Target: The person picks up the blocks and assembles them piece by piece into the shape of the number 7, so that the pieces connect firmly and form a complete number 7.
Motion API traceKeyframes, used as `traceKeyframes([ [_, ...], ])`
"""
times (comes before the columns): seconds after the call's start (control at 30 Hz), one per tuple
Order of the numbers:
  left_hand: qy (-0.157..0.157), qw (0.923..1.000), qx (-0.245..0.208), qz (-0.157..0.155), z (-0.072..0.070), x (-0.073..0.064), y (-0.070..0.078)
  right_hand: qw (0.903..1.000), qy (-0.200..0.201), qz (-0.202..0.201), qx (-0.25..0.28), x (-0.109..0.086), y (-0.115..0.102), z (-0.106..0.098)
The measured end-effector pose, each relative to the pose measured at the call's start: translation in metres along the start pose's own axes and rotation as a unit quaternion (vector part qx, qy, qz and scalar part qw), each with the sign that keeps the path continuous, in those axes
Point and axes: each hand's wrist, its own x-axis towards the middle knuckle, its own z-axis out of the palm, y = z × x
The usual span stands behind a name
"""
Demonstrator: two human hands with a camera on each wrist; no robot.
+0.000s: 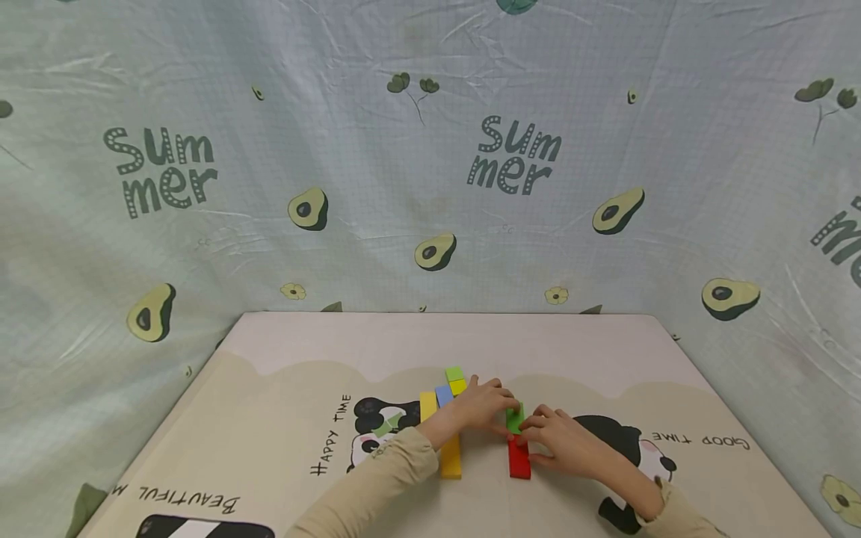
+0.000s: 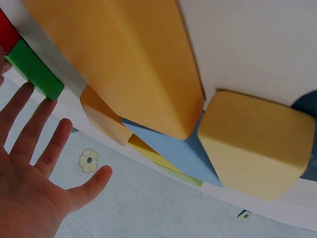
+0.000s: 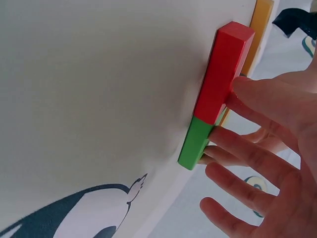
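A green block [image 1: 515, 418] and a red block [image 1: 519, 459] lie end to end in a line, the green one farther away. My left hand [image 1: 481, 405] reaches over from the left. In the left wrist view its outstretched fingertips touch the green block [image 2: 34, 69], with the last two fingers spread apart from it. From the right comes my right hand [image 1: 563, 442]. The right wrist view shows its thumb against the side of the red block [image 3: 223, 74] and its index finger beside the green block [image 3: 194, 144]; the other fingers are extended.
Left of these, partly behind my left forearm, stand a long yellow block [image 1: 451, 459], another yellow block [image 1: 428, 405], a blue piece [image 1: 444, 395], a small yellow block [image 1: 458, 387] and a light green block [image 1: 454, 373]. A printed cloth [image 1: 377, 344] covers the table; a patterned curtain [image 1: 363, 149] hangs behind.
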Motion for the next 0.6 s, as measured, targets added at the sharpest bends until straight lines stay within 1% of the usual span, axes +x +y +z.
traceKeyframes([
  [0.3, -0.013, 0.9999, 0.005, -0.008, -0.002, -0.004, 0.001, 0.9999, -0.012, 0.0, 0.011, 0.0, -0.001, -0.005],
  [0.47, -0.012, 0.9998, 0.009, -0.011, -0.002, -0.007, 0.002, 0.9997, -0.02, 0.004, 0.016, 0.002, -0.002, -0.008],
  [0.6, -0.008, 0.9998, 0.017, -0.005, -0.003, -0.012, 0.0, 0.9995, -0.023, 0.012, 0.019, 0.003, -0.002, -0.007],
])
